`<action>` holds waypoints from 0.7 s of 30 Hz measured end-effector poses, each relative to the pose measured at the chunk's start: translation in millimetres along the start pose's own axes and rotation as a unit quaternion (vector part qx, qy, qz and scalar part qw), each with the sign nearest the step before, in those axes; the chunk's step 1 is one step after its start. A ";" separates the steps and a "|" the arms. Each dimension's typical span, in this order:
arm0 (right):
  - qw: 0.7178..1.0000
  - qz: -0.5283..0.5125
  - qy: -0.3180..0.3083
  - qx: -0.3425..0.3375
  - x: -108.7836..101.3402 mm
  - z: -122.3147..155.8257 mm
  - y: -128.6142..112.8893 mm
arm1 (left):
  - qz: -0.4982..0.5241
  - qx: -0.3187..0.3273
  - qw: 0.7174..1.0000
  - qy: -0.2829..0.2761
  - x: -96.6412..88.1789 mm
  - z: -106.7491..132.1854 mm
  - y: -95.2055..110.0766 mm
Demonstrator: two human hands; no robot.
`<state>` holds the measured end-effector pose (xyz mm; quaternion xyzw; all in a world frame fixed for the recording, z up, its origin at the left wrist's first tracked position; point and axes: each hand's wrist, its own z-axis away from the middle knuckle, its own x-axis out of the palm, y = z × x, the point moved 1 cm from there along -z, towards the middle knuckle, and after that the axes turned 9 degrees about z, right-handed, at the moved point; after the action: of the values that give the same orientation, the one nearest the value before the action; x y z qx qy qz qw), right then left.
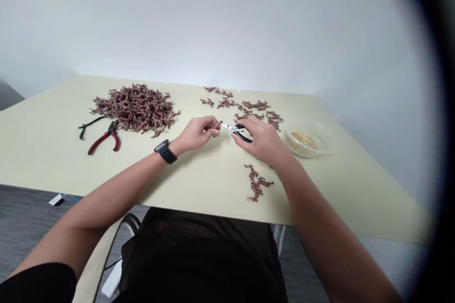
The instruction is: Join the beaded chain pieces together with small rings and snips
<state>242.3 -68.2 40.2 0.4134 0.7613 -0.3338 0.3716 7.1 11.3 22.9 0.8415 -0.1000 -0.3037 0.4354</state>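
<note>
My left hand point(199, 133), with a dark watch on its wrist, pinches a small brown figurine point(221, 123), mostly hidden by the fingers. My right hand point(265, 139) is wrapped round black-handled pliers point(243, 136). Their silver jaws point left and reach the figurine at my left fingertips; whether they touch it I cannot tell. Several similar brown figurines point(256, 182), shaped like small animals, lie on the table just below my right hand. More of them point(249, 111) are scattered beyond it.
A large heap of brown figurines point(137, 106) covers the table's point(192, 180) back left. Red-handled pliers point(104, 137) and a dark-handled tool point(88, 126) lie before it. At right stands a clear plastic bowl point(325, 144) with small gold-coloured pieces point(304, 139). A wall rises behind the table.
</note>
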 end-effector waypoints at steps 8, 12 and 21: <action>0.995 -0.058 -0.013 0.081 -1.9 -2.4 -14.0 | -0.128 0.092 0.986 0.050 -0.9 4.4 1.6; 0.992 -0.069 -0.010 0.109 -1.8 -3.1 -14.0 | -0.037 0.038 0.998 0.044 2.0 3.4 8.0; 0.958 -0.216 -0.103 0.155 5.1 -3.1 -10.4 | -0.094 0.117 0.986 0.066 -0.8 5.0 -4.8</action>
<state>230.4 -68.3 39.6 0.2550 0.7292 -0.5608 0.2979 3.0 11.2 17.3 0.9106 -0.0263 -0.2736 0.3086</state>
